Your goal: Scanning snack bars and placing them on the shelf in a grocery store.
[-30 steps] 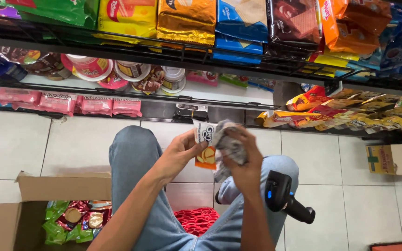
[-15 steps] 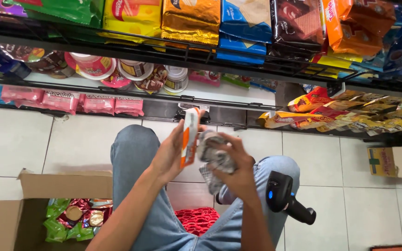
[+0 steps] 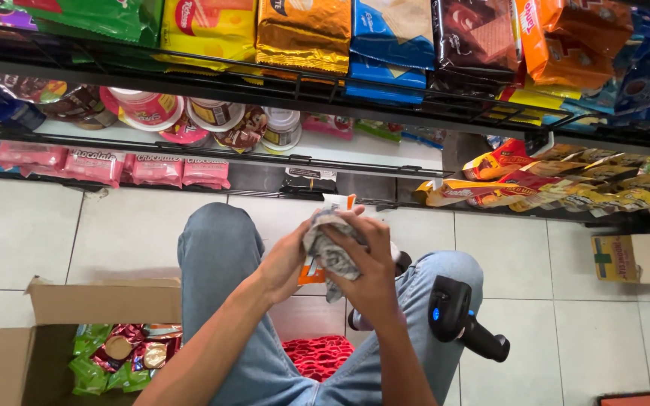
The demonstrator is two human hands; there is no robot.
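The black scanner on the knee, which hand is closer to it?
Right. The right hand, holding a grey cloth, is just beside the black scanner; the left hand is farther off.

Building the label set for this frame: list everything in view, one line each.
snack packet: 1, white and orange, in left hand, mostly behind cloth
cloth: 1, grey patterned, pressed on packet by right hand
handheld scanner: 1, black, on right thigh
cardboard box: 1, brown, open, floor lower left, green and red packs inside
small carton: 1, tan, floor far right
pink packs: several, bottom shelf left
tubs: several, mixed colours, middle shelf
yellow bags: many, low shelf right
wafer bags: many, mixed colours, top shelf
left hand: 1
right hand: 1
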